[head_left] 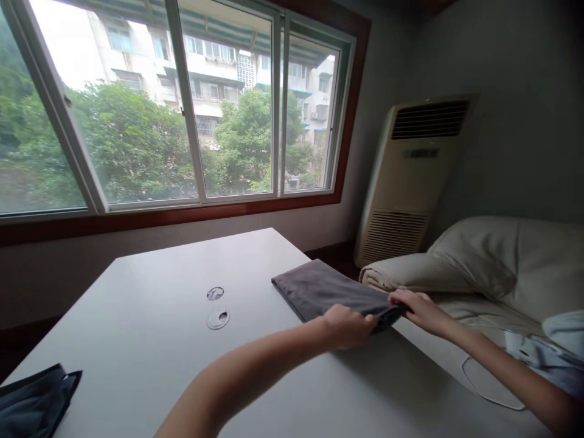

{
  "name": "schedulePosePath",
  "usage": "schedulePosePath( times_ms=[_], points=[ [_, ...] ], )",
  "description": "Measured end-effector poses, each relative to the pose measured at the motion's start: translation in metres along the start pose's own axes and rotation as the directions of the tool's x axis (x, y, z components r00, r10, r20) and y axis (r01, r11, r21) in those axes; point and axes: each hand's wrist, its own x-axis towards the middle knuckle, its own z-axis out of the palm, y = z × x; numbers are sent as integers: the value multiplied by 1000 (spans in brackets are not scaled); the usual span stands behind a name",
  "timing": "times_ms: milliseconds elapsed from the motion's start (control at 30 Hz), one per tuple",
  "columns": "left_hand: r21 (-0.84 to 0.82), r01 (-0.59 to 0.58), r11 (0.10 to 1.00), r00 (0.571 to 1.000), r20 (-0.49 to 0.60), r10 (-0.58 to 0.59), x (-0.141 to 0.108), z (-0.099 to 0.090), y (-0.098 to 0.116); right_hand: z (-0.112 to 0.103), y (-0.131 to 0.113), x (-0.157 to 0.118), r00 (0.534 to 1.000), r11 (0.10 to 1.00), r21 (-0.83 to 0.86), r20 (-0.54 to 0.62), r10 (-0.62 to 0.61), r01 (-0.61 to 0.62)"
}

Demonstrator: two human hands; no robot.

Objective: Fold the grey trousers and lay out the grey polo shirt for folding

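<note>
A folded dark grey cloth lies flat on the white table, along its right side. My left hand is closed round the near edge of the cloth. At the cloth's right end my right hand pinches the corner, close to my left hand. Between the two hands the cloth's edge looks bunched and slightly raised. Some fingertips are hidden behind the fabric.
Another dark cloth lies at the table's lower left. Two round fittings sit in the tabletop. A beige sofa with light fabric and a white cord stands right, near an air conditioner. Windows are behind.
</note>
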Motion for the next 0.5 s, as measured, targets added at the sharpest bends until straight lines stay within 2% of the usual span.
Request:
schedulePosePath(
  times_ms=[100,167,233,367,467,500],
  points=[
    [-81,-113,990,993,31,116,26,31,42,26,31,-55,986,985,57,-25,164,-163],
    [-132,-143,981,988,42,150,36,37,63,37,50,-86,975,974,81,-44,216,-212],
    [-179,-149,972,984,75,165,40,36,81,46,68,-110,972,972,103,-77,220,-212],
    [-242,-126,962,978,134,162,41,32,111,59,100,-140,957,954,191,-133,256,-229],
    [-269,-113,957,976,152,158,42,37,127,60,106,-152,961,942,269,-131,244,-203],
    [-275,-111,955,974,161,160,42,41,130,59,104,-154,951,946,263,-192,243,-189]
  ],
)
